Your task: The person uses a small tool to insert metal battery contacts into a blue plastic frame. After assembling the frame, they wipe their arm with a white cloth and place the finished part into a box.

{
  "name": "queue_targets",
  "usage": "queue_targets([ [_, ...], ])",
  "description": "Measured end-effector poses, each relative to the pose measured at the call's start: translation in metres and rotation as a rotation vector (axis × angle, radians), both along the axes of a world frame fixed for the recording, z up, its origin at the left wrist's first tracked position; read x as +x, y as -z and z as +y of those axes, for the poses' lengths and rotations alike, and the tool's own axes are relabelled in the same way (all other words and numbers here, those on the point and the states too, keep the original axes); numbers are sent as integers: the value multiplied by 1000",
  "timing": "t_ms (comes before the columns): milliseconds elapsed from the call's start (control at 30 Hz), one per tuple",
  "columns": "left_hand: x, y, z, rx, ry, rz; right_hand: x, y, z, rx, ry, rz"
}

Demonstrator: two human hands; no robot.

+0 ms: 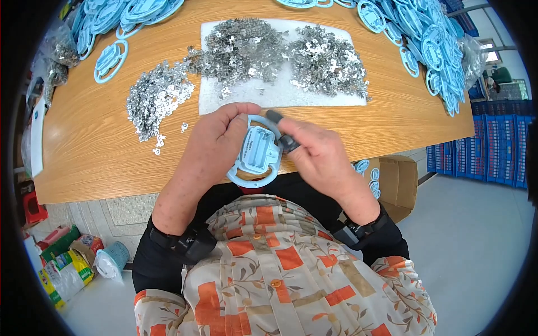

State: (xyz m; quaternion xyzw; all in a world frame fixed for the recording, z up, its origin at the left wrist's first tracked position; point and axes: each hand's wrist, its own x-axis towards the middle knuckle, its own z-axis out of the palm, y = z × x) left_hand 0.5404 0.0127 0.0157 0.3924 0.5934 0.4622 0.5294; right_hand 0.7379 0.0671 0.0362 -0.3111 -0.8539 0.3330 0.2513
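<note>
Lt blue frame (pixel 260 154) is at worktop (pixel 101 140) front edge, L hand (pixel 216 143) grip closed on its left side, hiding part. R hand (pixel 325 157) at right rim, fingers curled, black bits at tips; can't tell if grip's shut. Beyond: white mat (pixel 235 102) w/ 2 clip heaps (pixel 244 50), 3rd heap (pixel 159 95) L. Frame piles (pixel 437 47) far L/R. Box (pixel 399 182), blue bins (pixel 476 148) on grey floor (pixel 454 229), R.
</note>
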Motion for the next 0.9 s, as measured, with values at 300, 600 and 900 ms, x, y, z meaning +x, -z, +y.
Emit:
queue_targets([
  [300,-3,-2,0,10,73,-16,2,-2,3,-18,53,-69],
  [600,-4,-2,0,-39,64,25,11,-9,-4,125,-35,-293],
  [900,-4,0,-1,-33,53,25,8,-29,4,186,-106,-416],
])
